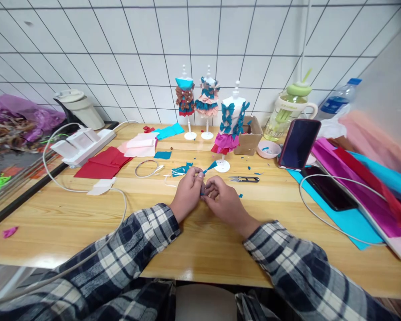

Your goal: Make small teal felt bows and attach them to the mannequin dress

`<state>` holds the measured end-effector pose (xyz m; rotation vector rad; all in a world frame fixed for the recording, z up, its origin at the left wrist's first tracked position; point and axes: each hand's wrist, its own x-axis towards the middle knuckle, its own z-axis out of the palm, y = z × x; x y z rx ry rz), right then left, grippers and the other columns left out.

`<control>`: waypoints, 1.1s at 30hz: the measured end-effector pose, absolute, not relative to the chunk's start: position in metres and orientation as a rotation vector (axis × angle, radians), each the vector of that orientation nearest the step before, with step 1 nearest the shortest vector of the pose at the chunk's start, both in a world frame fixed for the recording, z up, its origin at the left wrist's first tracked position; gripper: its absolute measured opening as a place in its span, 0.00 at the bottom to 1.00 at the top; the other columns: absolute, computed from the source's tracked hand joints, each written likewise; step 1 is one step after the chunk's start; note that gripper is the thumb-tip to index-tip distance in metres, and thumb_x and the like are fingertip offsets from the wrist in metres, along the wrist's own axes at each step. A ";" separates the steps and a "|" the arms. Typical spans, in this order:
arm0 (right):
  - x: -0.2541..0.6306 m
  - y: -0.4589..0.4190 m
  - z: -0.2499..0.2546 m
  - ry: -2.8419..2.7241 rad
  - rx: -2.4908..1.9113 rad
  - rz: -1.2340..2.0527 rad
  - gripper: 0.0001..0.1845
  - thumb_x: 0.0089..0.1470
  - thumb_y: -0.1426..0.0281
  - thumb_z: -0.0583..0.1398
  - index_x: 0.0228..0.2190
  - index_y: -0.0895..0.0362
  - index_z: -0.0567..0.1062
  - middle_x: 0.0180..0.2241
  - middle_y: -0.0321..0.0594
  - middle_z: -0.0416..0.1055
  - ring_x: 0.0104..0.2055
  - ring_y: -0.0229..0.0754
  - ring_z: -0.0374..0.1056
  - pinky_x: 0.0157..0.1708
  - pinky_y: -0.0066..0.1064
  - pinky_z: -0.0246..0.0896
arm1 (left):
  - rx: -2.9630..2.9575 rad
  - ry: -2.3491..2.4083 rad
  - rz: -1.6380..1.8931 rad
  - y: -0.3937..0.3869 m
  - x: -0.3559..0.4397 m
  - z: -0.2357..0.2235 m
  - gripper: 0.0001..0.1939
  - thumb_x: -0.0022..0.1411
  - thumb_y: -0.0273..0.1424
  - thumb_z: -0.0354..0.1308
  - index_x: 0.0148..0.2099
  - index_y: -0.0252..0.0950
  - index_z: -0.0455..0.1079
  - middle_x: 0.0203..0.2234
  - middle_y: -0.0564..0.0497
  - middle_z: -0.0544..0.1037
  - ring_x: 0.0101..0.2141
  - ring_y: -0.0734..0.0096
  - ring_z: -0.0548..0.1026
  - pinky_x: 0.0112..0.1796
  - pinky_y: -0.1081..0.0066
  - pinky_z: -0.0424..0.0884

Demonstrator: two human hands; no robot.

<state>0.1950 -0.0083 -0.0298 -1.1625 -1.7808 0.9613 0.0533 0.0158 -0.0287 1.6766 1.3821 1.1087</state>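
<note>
Over the middle of the table, my left hand (189, 189) is closed in a pinch on a small piece of teal crepe paper (211, 167), whose flared end sticks out past the fingertips. My right hand (224, 201) is curled beside it, thumb and finger pinching a teal bit at the lower end; how the paper runs between the hands is hidden. Thread snips (243, 179) lie just beyond my right hand. Behind, a mini dress form (233, 120) wears teal bows above a magenta and red ruffled skirt. Teal scraps (182, 170) with white string lie past my left hand.
Two more dressed forms (185, 96) stand near the wall, beside a cardboard box (249, 138) and a pink bowl (268, 150). A propped phone (300, 145) and coloured paper sheets (361, 178) are right. Red paper (102, 164) and a power strip (87, 145) with a trailing cable are left.
</note>
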 end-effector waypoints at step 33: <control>0.205 0.006 -0.033 -1.806 -1.043 0.899 0.19 0.54 0.73 0.57 0.49 0.54 0.70 0.36 0.40 0.73 0.29 0.36 0.67 0.28 0.28 0.65 | 0.948 1.039 1.251 0.024 0.041 -0.026 0.11 0.62 0.40 0.55 0.36 0.39 0.58 0.12 0.64 0.55 0.12 0.81 0.51 0.14 0.82 0.50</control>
